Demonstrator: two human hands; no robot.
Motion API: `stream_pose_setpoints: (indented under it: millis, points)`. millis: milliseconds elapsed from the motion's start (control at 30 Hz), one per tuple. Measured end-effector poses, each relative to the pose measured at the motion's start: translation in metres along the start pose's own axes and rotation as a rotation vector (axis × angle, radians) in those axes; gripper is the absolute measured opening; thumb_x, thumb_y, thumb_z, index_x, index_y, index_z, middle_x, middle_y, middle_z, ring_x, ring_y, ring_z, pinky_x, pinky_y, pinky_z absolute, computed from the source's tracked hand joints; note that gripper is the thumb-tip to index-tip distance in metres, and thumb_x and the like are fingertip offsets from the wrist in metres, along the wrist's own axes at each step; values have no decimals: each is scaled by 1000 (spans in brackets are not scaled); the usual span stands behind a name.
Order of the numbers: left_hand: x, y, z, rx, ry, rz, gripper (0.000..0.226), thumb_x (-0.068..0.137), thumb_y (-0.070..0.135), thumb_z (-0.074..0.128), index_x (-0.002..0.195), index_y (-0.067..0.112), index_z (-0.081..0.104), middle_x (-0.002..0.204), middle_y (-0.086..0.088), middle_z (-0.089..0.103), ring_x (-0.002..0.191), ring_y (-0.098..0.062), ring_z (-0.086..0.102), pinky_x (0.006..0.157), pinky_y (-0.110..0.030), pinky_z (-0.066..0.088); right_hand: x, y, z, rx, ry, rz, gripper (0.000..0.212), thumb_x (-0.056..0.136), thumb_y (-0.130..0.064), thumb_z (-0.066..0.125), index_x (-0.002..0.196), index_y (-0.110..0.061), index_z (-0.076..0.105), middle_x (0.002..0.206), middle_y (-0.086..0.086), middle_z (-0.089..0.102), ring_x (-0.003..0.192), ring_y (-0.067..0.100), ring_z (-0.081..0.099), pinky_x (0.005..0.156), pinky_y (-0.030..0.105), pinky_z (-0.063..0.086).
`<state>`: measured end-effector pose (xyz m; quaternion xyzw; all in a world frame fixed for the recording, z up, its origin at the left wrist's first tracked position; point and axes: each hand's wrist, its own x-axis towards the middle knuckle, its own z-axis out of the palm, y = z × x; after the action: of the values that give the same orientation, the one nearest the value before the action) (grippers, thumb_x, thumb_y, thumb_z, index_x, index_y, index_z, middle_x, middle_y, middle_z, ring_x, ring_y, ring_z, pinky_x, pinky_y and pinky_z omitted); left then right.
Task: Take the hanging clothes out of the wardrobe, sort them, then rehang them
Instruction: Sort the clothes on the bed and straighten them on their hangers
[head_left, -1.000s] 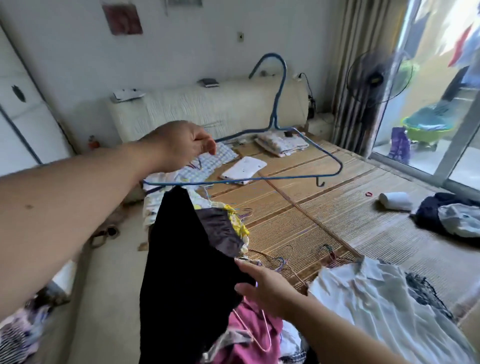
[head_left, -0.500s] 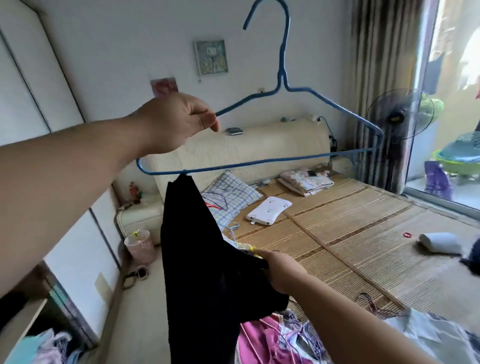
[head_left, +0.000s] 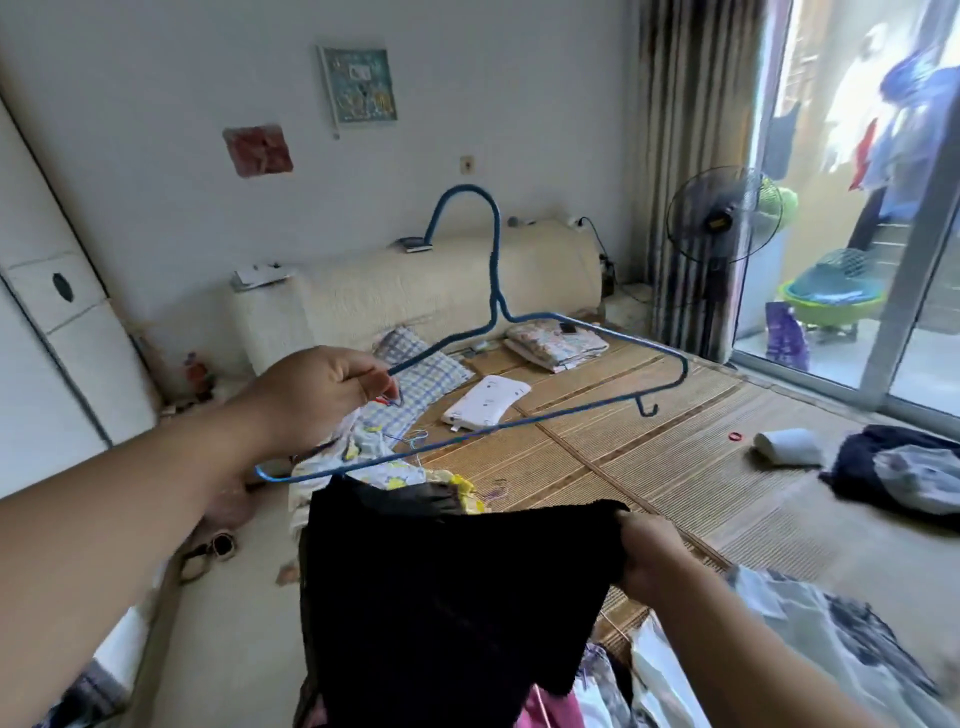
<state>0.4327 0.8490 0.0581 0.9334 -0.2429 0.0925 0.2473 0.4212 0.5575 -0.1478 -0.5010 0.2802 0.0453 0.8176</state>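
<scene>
My left hand (head_left: 322, 395) pinches the left arm of a blue wire hanger (head_left: 498, 312), held up over the bed with its hook pointing up. A black garment (head_left: 447, 597) hangs from the hanger's bottom bar near its left end. My right hand (head_left: 649, 551) grips the garment's right edge and holds it stretched out sideways. Below it lies a heap of clothes and loose hangers (head_left: 701, 665) at the bed's near edge, pink and white pieces among them.
The bed has a bamboo mat (head_left: 649, 457) with a white pillow (head_left: 485, 402), folded cloths (head_left: 556, 343), a white roll (head_left: 787, 447) and dark clothes (head_left: 898, 473). White wardrobe doors (head_left: 57, 332) stand at left. A fan (head_left: 724, 218) and glass door (head_left: 883, 208) are at right.
The hanger has come down from high in front of the wall to over the bed. My right hand has pulled the black garment's edge out to the right, spreading it.
</scene>
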Motion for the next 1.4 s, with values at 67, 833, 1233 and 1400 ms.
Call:
stream_pose_setpoints:
  millis: [67,833,1233,1400]
  points:
    - [-4,-7,13,-4,-27,30,33,74,76,44,85,52,64,85,-17,68,80,-35,62,80,-41,46,-10,-16,-11,107,-21,52,20,96,-2,40,89,5,58,58,16,63,39,23,62,38,32,53]
    - [-59,129,13,-537,68,0,46,75,57,66,81,13,74,41,-7,29,32,-5,20,34,-12,16,-160,-191,-109,263,58,-149,37,97,2,26,63,-4,37,24,7,36,16,12,38,20,15,25]
    - [-148,182,13,-267,189,-12,18,82,52,56,79,43,72,66,15,68,63,4,57,64,-9,41,-159,-173,-128,139,-328,-108,30,98,-5,32,81,-4,56,50,6,63,39,13,61,40,19,51]
    - [-180,161,-3,-80,272,-162,18,76,44,50,82,46,67,81,-5,70,71,-21,60,72,-27,42,-162,-145,-118,81,-555,-108,32,98,1,30,96,-9,61,69,7,71,57,12,68,50,19,54]
